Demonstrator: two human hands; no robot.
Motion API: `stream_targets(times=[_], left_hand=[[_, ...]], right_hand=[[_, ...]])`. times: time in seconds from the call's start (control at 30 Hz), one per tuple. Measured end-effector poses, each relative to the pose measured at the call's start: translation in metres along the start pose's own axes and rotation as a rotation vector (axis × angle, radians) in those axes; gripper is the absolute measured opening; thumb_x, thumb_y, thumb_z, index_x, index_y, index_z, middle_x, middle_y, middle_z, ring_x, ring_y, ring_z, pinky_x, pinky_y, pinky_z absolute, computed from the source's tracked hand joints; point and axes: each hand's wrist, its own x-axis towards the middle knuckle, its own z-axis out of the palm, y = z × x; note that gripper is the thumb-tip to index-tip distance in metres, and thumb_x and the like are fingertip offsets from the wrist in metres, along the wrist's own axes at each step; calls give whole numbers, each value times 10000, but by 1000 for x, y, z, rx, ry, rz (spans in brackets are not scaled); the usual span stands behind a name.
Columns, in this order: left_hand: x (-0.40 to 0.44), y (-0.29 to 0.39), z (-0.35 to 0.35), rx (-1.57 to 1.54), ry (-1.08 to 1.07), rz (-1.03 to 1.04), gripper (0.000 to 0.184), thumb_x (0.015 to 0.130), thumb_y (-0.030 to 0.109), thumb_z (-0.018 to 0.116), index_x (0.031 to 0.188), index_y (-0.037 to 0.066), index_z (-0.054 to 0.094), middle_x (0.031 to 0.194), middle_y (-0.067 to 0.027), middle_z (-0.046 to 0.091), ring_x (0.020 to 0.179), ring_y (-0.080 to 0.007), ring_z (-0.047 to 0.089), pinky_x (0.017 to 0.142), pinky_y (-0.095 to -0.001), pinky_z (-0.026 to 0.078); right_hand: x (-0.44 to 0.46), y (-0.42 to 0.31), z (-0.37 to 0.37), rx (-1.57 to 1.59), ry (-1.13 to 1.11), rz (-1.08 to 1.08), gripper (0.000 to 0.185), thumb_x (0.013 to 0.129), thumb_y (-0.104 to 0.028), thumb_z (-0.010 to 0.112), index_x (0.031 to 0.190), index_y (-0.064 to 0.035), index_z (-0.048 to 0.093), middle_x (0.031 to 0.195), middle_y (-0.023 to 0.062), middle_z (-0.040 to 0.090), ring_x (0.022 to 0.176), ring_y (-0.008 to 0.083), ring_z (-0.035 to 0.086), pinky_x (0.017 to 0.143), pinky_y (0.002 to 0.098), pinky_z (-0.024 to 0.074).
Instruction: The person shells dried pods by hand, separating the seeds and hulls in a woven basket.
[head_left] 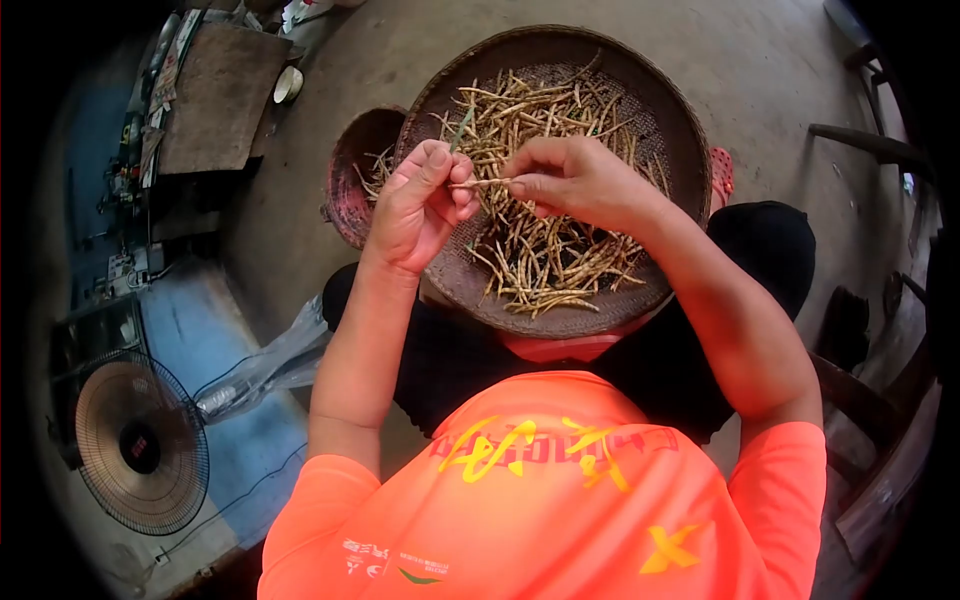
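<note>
My left hand (422,205) is closed with its fingers curled, pinching one end of a dry tan bean pod (488,183). The thumb and fingertips of my right hand (572,178) close on the pod's other end, so it stretches level between both hands. A thin grey-green strip (463,128) sticks up beside my left thumb; whether I hold it or it lies behind, I cannot tell. Below my hands, a round woven tray (440,268) rests at my knees, and many dry pods (545,265) lie scattered across it.
A smaller reddish basket (343,195) with some pods stands against the tray's left side. At left are a standing fan (140,445), crumpled clear plastic (270,365) and a brown board (222,95). Wooden furniture (870,150) lines the right. A red sandal (721,175) shows beside the tray.
</note>
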Motion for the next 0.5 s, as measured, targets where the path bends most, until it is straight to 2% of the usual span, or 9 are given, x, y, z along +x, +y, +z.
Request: stream_targets(times=[0.07,0.1,0.17,0.27,0.33,0.37,0.4,0.47,0.5], left_hand=[[2,1,-7,-20,-19,2,87,937,167,543,914,83,535,832,-50,560,641,-119,513,551,-259,432],[2,3,-13,-21,-18,3,87,937,167,543,914,83,535,832,-50,560,641,-119,513,551,-259,432],[2,9,-32,25,115,143,116,950,175,520,925,68,556,893,-63,571,625,-86,468,511,-221,388],[4,28,-93,208,375,307,80,922,144,562,906,66,557,867,-77,620,635,-114,523,518,-252,432],[2,42,-144,464,605,241,103,914,168,579,913,66,562,874,-74,617,694,-128,570,551,-264,464],[0,48,-160,745,738,113,171,879,179,612,1000,61,589,859,-83,615,742,-173,608,634,-301,506],[-2,46,-163,743,739,114,171,879,179,612,1000,61,589,859,-83,615,742,-173,608,634,-301,506],[-6,41,-170,1841,781,448,258,838,148,629,1086,79,614,838,-84,613,760,-196,618,717,-313,513],[-4,34,-145,1589,678,459,275,817,128,628,1090,99,642,848,-94,635,788,-200,622,756,-300,498]], right_hand=[[1,-1,0,-24,-26,86,191,899,-149,605,1030,-12,621,753,0,616,632,40,571,539,180,465],[0,-4,0,-24,-27,86,191,899,-149,605,1030,-12,621,753,0,616,632,40,571,539,180,465],[-3,-10,-3,-18,26,191,165,905,-147,590,958,3,633,711,-4,615,587,43,570,518,188,463],[-3,-5,-5,1,30,224,175,904,-150,586,955,13,625,729,6,622,592,47,575,512,190,463],[-3,-3,-5,-28,39,215,188,900,-171,596,935,10,636,721,15,628,592,57,580,531,208,479],[-2,-2,-3,-55,47,207,202,895,-191,607,915,6,646,714,24,635,593,67,584,549,225,495],[-1,-1,-2,-57,45,208,202,895,-191,607,915,6,646,714,24,635,593,67,584,549,225,495],[0,2,-1,-69,74,192,182,879,-180,622,903,-2,646,701,28,632,589,78,583,550,243,488],[1,4,-1,-70,73,198,182,879,-180,622,903,-2,646,701,28,632,589,78,583,550,243,488]])
